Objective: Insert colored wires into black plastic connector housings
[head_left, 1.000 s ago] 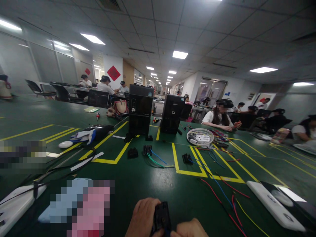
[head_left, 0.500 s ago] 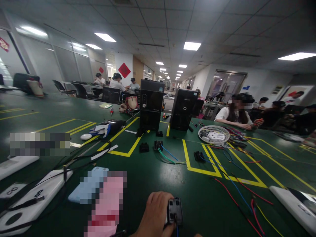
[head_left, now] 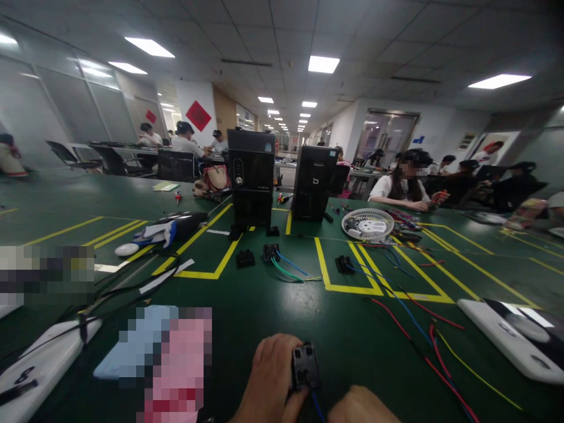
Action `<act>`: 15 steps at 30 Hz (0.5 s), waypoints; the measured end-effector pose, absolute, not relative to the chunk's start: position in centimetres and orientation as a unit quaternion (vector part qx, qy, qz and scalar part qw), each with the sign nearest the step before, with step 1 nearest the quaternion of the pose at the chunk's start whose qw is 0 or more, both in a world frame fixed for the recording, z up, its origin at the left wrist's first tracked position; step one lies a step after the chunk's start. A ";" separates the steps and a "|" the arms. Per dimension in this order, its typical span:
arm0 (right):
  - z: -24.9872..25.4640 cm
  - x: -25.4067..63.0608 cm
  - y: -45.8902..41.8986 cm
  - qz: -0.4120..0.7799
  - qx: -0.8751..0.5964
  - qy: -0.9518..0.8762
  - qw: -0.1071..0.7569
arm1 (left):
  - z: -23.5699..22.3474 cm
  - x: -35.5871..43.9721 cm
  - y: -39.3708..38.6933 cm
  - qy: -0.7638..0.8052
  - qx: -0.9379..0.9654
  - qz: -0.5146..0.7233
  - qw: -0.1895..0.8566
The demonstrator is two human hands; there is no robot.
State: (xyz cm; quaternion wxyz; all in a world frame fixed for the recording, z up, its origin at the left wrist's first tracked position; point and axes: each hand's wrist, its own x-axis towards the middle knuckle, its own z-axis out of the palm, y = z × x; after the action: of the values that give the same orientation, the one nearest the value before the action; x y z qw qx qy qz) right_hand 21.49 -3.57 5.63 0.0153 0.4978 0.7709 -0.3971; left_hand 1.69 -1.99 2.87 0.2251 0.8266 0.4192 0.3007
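My left hand (head_left: 268, 376) is at the bottom of the view, shut on a small black plastic wire connector (head_left: 305, 365). A blue wire (head_left: 318, 406) runs down from the connector and out of the picture. My right hand (head_left: 361, 406) shows only as a patch at the lower edge, just right of the connector and apart from it. Its fingers are cut off by the frame. On the green mat ahead lie more black connectors (head_left: 245, 258), one with green and blue wires (head_left: 272, 252), and another (head_left: 345, 264) with a thin blue wire.
Two black PC towers (head_left: 251, 179) stand beyond the connectors, with a round white fan grille (head_left: 368, 224) to their right. Loose red, blue and yellow wires (head_left: 440, 358) lie at lower right. White flat panels sit at both sides. Co-workers sit further back.
The head view has tilted and shifted slightly. The connector, held in my left hand, now shows its face. My right hand has returned to the lower edge after nearly leaving the view.
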 end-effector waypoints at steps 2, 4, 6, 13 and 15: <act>5.2 20.8 -3.8 -0.409 0.496 0.764 0.045 | 3.1 1.7 -2.3 0.417 0.826 0.316 0.211; 5.3 20.2 -4.2 -0.462 0.472 0.750 0.022 | 3.1 1.8 -2.5 0.415 0.825 0.328 0.197; 5.8 19.9 -4.5 -0.525 0.437 0.729 -0.040 | 2.9 1.8 -2.6 0.409 0.827 0.336 0.191; 9.6 20.5 -4.7 -0.473 0.498 0.719 -0.108 | 3.6 1.6 -2.6 0.418 0.824 0.318 0.211; 10.4 21.0 -4.6 -0.439 0.502 0.742 -0.073 | 3.9 1.6 -2.6 0.425 0.821 0.313 0.219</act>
State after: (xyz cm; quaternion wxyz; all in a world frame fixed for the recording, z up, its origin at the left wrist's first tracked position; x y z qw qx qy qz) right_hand 21.04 -4.58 10.44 -0.0728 0.5021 0.7417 -0.4388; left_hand 1.58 -2.61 3.87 0.2189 0.8209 0.4249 0.3126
